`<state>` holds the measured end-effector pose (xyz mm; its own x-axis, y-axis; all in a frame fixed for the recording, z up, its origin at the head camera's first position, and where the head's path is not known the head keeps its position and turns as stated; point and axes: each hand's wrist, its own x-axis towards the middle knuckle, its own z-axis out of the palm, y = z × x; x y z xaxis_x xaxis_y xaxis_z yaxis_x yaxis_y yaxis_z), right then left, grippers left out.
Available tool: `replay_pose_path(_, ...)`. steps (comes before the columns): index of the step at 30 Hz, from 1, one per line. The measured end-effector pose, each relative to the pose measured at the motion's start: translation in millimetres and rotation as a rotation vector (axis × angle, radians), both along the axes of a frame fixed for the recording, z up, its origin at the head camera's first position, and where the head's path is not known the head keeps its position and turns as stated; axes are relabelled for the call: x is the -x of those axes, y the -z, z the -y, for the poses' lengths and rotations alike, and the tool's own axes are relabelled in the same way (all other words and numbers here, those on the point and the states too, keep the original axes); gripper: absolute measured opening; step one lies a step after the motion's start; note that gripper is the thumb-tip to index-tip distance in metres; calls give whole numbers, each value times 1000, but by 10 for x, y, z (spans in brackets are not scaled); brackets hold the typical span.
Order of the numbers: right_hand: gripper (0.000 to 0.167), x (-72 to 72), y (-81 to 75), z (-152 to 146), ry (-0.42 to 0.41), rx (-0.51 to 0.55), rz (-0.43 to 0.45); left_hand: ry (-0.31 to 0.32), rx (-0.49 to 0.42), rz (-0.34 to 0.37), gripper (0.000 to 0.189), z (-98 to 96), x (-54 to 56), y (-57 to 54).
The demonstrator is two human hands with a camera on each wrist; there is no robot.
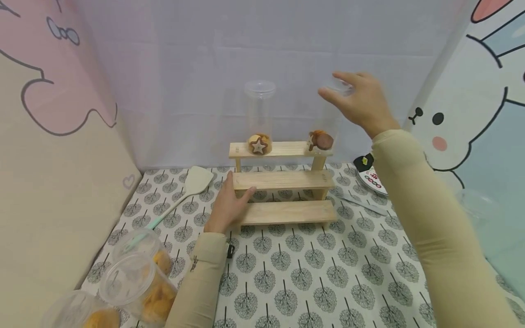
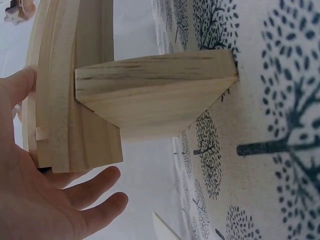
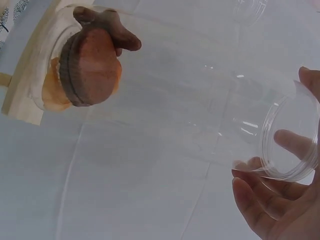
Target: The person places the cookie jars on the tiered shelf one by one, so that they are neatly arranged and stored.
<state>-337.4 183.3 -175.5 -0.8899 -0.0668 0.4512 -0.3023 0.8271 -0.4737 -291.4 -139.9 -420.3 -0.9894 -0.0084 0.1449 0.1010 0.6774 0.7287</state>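
Note:
A three-tier wooden stand point(image 1: 283, 181) rises in steps on the cloth. My left hand point(image 1: 227, 205) grips the left end of its middle step, thumb on top and the other fingers around the end, as the left wrist view point(image 2: 50, 200) shows. On the top step's right end stands a tall clear jar point(image 3: 170, 95) with cookies point(image 3: 92, 67) at its bottom, one round and brown. My right hand point(image 1: 361, 100) holds that jar around its top rim, thumb and fingers on opposite sides. Another clear jar point(image 1: 260, 111) with a star cookie point(image 1: 259, 146) stands on the top step's left.
A white spatula point(image 1: 198, 180) with a green handle lies left of the stand. Several clear jars point(image 1: 127, 280) with orange-brown contents sit front left. To the right are a fork point(image 1: 362, 205), a patterned plate point(image 1: 371, 180) and a clear container point(image 1: 476, 202). Curtains enclose the table.

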Motion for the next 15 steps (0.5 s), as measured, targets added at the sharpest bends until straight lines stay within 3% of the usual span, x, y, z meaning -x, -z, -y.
replay_pose_path(15, 79, 268, 31, 240, -1, 16, 74, -2, 4, 28, 108, -52, -50, -30)
